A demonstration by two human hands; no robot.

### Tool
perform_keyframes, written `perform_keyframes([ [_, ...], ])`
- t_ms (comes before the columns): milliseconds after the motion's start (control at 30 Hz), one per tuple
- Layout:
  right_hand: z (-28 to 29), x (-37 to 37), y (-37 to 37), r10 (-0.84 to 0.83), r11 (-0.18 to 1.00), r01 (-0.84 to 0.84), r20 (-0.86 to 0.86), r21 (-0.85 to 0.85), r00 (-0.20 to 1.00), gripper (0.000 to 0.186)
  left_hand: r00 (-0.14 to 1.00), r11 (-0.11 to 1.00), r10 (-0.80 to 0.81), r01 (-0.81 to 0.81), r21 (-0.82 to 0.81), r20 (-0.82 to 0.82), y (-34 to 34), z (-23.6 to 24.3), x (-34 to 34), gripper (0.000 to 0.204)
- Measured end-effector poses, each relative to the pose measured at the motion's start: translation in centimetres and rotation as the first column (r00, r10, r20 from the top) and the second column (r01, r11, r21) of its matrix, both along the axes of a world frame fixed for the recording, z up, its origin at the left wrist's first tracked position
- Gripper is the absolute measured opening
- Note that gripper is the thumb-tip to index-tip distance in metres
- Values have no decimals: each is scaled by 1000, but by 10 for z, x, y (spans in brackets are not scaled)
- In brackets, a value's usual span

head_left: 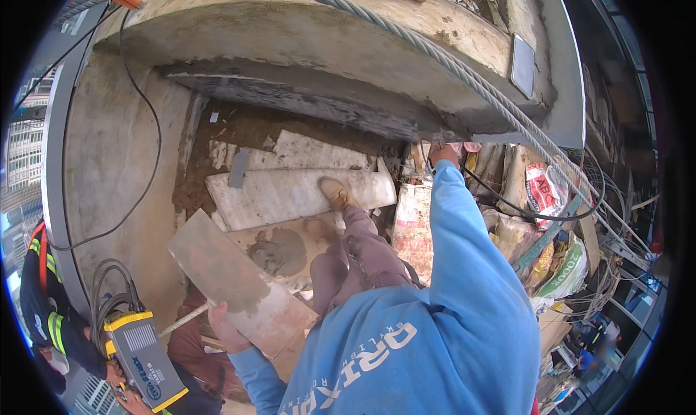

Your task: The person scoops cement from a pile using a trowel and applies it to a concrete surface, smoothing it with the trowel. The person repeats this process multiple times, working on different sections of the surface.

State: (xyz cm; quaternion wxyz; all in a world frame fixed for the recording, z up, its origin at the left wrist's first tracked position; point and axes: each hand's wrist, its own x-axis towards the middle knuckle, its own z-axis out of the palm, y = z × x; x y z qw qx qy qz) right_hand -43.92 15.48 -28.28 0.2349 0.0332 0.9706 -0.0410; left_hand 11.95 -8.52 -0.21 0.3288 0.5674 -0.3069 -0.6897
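Observation:
My left hand [226, 328] grips the edge of a long flat board [217, 259], tilted beside my legs. Grey wet mortar smears cover part of the board. Stretched far forward, my right hand [444, 154] is closed at the end of the low concrete wall [341, 67]. What it holds is too small to make out. Damp dark grey mortar [290, 103] coats the wall's inner face near that hand. Below, a patch of wet mortar [279, 252] lies on another board by my legs.
White sheets [290, 187] lie on the dirt under my boot. A thick steel cable [449, 60] crosses above the wall, where a phone [523, 65] rests. Sacks [544, 197] and loose cables crowd the right. At lower left, a person handles a grey-yellow machine [145, 360].

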Motion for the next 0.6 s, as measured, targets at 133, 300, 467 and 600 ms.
perform_keyframes([
  [133,-6,-8,41,-70,997,69,-34,-17,997,53,999,999,-23,24,34,-26,1,-16,14,61],
  [300,-13,5,53,-115,993,117,-100,6,988,46,997,999,33,-30,34,-74,-2,-1,2,58],
  [467,-92,-33,100,-476,756,409,-1,-511,879,41,995,999,28,-23,47,-94,-10,2,-3,61],
  [600,-97,-24,80,-468,637,489,206,-596,859,38,995,999,27,-23,38,-97,-9,9,-1,59],
])
